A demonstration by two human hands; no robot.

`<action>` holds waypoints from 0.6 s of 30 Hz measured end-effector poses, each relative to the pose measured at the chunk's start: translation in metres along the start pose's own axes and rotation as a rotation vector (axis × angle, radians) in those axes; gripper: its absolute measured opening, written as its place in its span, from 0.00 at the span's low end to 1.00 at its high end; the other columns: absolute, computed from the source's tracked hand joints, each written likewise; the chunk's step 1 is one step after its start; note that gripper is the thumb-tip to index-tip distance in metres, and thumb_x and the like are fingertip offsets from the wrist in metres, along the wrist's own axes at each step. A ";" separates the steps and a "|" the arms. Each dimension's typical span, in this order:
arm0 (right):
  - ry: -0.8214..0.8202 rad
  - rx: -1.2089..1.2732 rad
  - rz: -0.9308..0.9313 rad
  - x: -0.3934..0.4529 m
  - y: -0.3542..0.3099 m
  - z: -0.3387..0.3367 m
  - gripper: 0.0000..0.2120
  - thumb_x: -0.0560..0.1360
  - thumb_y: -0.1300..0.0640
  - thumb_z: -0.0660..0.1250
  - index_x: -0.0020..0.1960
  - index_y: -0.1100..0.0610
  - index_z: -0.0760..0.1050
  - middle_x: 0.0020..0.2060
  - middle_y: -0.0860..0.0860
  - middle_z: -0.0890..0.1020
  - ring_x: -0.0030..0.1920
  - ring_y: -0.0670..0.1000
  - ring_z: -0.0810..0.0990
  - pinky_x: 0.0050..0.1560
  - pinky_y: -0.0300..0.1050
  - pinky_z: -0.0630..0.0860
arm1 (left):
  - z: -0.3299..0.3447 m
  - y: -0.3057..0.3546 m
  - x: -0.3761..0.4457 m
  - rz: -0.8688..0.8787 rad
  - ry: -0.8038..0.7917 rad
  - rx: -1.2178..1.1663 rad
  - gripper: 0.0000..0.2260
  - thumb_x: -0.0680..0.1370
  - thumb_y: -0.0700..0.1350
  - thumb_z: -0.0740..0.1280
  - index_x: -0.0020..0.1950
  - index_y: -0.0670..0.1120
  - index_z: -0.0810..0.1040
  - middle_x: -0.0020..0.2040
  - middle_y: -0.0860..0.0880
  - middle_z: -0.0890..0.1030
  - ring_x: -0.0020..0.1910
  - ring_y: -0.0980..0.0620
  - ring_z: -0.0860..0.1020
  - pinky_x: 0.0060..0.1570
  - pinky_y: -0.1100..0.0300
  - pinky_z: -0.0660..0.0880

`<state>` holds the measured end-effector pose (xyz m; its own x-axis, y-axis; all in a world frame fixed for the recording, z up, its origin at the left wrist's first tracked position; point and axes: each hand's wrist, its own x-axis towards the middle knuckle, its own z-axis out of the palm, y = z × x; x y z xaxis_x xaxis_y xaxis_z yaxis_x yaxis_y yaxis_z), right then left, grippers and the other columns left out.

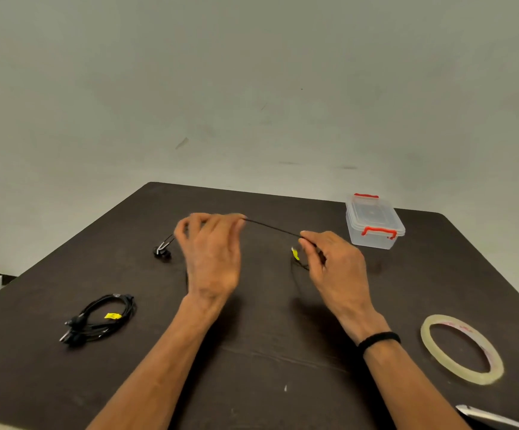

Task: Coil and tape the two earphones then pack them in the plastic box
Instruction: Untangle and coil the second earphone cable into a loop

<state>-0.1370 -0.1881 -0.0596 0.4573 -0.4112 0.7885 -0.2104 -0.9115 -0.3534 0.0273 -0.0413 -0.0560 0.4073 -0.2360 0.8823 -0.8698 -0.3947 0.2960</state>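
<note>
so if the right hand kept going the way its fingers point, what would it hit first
Likely nothing: the right hand points up-left along the taut earphone cable toward the left hand, met first, though depth is unclear.

You see black earphones (101, 316) with a yellow tag (112, 315), a clear plastic box (373, 223) with red clips (378, 231), and a dark brown desk (252, 352).

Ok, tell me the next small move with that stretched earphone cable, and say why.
Probably start looping the cable round the left hand's fingers. It runs taut between both hands' pinches, the right hand holding near the yellow tag, and its earbuds lie on the table. The other earphone lies coiled; the tape roll and closed plastic box wait untouched.
</note>
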 end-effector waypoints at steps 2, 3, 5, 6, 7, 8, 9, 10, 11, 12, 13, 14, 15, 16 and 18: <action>0.016 -0.001 0.039 0.001 0.005 -0.005 0.10 0.81 0.54 0.71 0.60 0.56 0.85 0.45 0.48 0.85 0.41 0.46 0.82 0.42 0.44 0.82 | -0.006 -0.013 0.001 -0.151 0.026 0.051 0.06 0.83 0.48 0.68 0.57 0.53 0.84 0.48 0.54 0.84 0.54 0.47 0.74 0.62 0.43 0.66; 0.017 -0.002 0.046 0.000 0.005 -0.006 0.10 0.81 0.54 0.71 0.60 0.56 0.85 0.45 0.49 0.85 0.41 0.46 0.82 0.43 0.44 0.82 | -0.008 -0.016 0.002 -0.182 0.031 0.072 0.07 0.83 0.48 0.68 0.59 0.53 0.84 0.51 0.53 0.84 0.56 0.46 0.75 0.63 0.40 0.66; 0.017 -0.006 0.025 -0.001 0.003 -0.005 0.10 0.81 0.55 0.71 0.60 0.57 0.85 0.45 0.49 0.85 0.41 0.46 0.82 0.42 0.45 0.83 | -0.008 -0.010 0.001 -0.119 0.005 0.057 0.13 0.83 0.46 0.67 0.67 0.52 0.81 0.59 0.51 0.82 0.62 0.43 0.75 0.67 0.36 0.65; 0.017 -0.010 -0.001 -0.002 0.000 -0.003 0.09 0.81 0.55 0.72 0.59 0.57 0.85 0.45 0.49 0.85 0.41 0.46 0.82 0.42 0.46 0.83 | -0.006 -0.002 0.000 -0.043 -0.035 0.023 0.16 0.83 0.46 0.66 0.71 0.51 0.78 0.63 0.51 0.81 0.65 0.43 0.74 0.69 0.35 0.64; 0.015 -0.012 -0.031 -0.003 -0.003 -0.001 0.09 0.81 0.55 0.72 0.59 0.57 0.85 0.45 0.48 0.84 0.41 0.46 0.82 0.42 0.45 0.82 | -0.004 0.007 -0.002 0.041 -0.086 -0.017 0.18 0.83 0.47 0.66 0.74 0.51 0.76 0.66 0.51 0.80 0.68 0.44 0.73 0.72 0.35 0.62; 0.010 -0.008 -0.062 -0.003 -0.005 0.000 0.09 0.81 0.56 0.72 0.59 0.57 0.85 0.45 0.49 0.84 0.41 0.47 0.82 0.42 0.45 0.82 | -0.002 0.016 -0.005 0.128 -0.139 -0.050 0.19 0.84 0.47 0.66 0.75 0.50 0.75 0.66 0.52 0.80 0.70 0.45 0.73 0.74 0.35 0.60; 0.000 0.001 -0.088 -0.003 -0.008 0.001 0.09 0.82 0.56 0.72 0.60 0.57 0.84 0.46 0.49 0.84 0.42 0.47 0.83 0.43 0.45 0.82 | 0.001 0.023 -0.008 0.210 -0.184 -0.072 0.18 0.84 0.48 0.67 0.74 0.51 0.76 0.64 0.53 0.82 0.69 0.46 0.75 0.75 0.35 0.59; -0.010 0.011 -0.106 -0.003 -0.009 0.001 0.09 0.82 0.56 0.72 0.60 0.57 0.84 0.47 0.49 0.85 0.43 0.47 0.83 0.45 0.44 0.82 | 0.004 0.027 -0.010 0.272 -0.213 -0.084 0.16 0.84 0.49 0.67 0.72 0.51 0.78 0.60 0.54 0.84 0.65 0.48 0.77 0.75 0.35 0.60; -0.018 0.017 -0.118 -0.003 -0.011 0.001 0.10 0.82 0.56 0.72 0.61 0.57 0.84 0.47 0.49 0.85 0.44 0.47 0.83 0.46 0.43 0.82 | 0.005 0.029 -0.012 0.303 -0.221 -0.093 0.13 0.83 0.49 0.68 0.68 0.51 0.81 0.55 0.55 0.85 0.61 0.49 0.78 0.74 0.36 0.61; -0.022 0.018 -0.124 -0.004 -0.012 0.001 0.10 0.81 0.56 0.72 0.61 0.57 0.84 0.48 0.50 0.85 0.45 0.47 0.84 0.46 0.42 0.82 | 0.005 0.028 -0.012 0.306 -0.214 -0.101 0.11 0.83 0.49 0.68 0.64 0.51 0.83 0.50 0.55 0.85 0.56 0.49 0.79 0.73 0.38 0.63; -0.021 0.014 -0.124 -0.004 -0.013 0.001 0.10 0.81 0.56 0.72 0.61 0.57 0.84 0.48 0.50 0.85 0.45 0.47 0.84 0.46 0.42 0.82 | 0.005 0.026 -0.010 0.292 -0.191 -0.104 0.08 0.83 0.49 0.69 0.60 0.51 0.84 0.47 0.55 0.85 0.52 0.49 0.79 0.70 0.42 0.65; -0.014 0.009 -0.118 -0.004 -0.013 0.001 0.10 0.81 0.56 0.72 0.60 0.57 0.84 0.47 0.49 0.85 0.44 0.47 0.84 0.45 0.43 0.83 | 0.003 0.022 -0.008 0.265 -0.154 -0.099 0.06 0.83 0.49 0.69 0.57 0.51 0.85 0.45 0.56 0.85 0.49 0.50 0.78 0.67 0.45 0.65; -0.002 0.004 -0.106 -0.003 -0.012 0.000 0.09 0.81 0.56 0.72 0.60 0.57 0.84 0.46 0.49 0.85 0.43 0.47 0.83 0.44 0.44 0.82 | 0.000 0.018 -0.005 0.218 -0.107 -0.086 0.06 0.83 0.49 0.69 0.54 0.51 0.85 0.44 0.56 0.84 0.48 0.50 0.78 0.65 0.47 0.64; 0.015 0.002 -0.087 -0.002 -0.010 0.000 0.09 0.81 0.56 0.72 0.59 0.57 0.85 0.45 0.49 0.85 0.42 0.47 0.83 0.43 0.45 0.82 | -0.003 0.012 -0.002 0.148 -0.063 -0.069 0.05 0.83 0.49 0.69 0.53 0.52 0.85 0.43 0.56 0.84 0.48 0.49 0.77 0.63 0.48 0.64; 0.048 0.004 -0.036 0.001 -0.005 -0.004 0.08 0.81 0.55 0.72 0.58 0.57 0.85 0.44 0.48 0.85 0.41 0.47 0.82 0.42 0.47 0.82 | -0.008 -0.002 0.001 -0.035 0.000 -0.024 0.06 0.83 0.49 0.68 0.52 0.52 0.85 0.43 0.55 0.84 0.48 0.48 0.77 0.61 0.45 0.64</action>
<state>-0.1391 -0.1842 -0.0557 0.4226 -0.3779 0.8238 -0.1915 -0.9256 -0.3264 0.0274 -0.0339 -0.0526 0.4372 -0.2225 0.8714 -0.8617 -0.3810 0.3351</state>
